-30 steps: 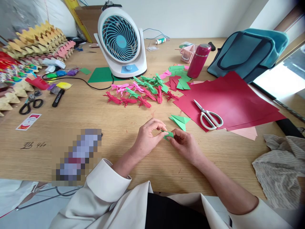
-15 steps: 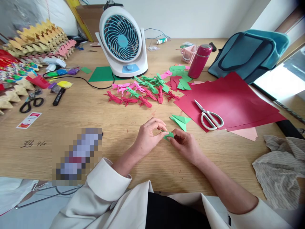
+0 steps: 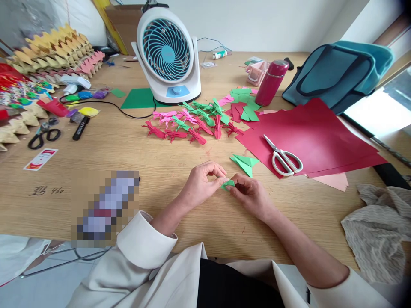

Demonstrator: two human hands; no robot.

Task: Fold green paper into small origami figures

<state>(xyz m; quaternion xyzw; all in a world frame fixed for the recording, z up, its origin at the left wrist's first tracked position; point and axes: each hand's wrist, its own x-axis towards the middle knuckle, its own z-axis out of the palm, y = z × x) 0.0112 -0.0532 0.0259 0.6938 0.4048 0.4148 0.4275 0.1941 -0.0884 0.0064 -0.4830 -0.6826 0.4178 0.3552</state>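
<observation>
A small folded piece of green paper (image 3: 228, 184) is held just above the table between both hands. My left hand (image 3: 203, 184) pinches its upper left edge with thumb and fingers. On the other side, my right hand (image 3: 252, 194) grips the paper's right end, thumb in front and fingers curled behind. Part of the paper is hidden by the fingertips. Just beyond the hands lies a folded green paper piece with pointed ends (image 3: 245, 164). Farther back is a cluster of small folded paper figures (image 3: 189, 124) in red, pink and green.
White-handled scissors (image 3: 284, 158) lie on red paper sheets (image 3: 321, 132) to the right. A red thermos (image 3: 271, 83) and teal bag (image 3: 334, 77) stand behind. A fan (image 3: 168, 55) is at the back. Black-handled scissors (image 3: 43, 137) and a marker (image 3: 80, 128) lie left; a cloth (image 3: 379, 231) lies right.
Both hands keep their hold on the small green paper, and the left fingers have shifted down slightly. The whole view has moved slightly.
</observation>
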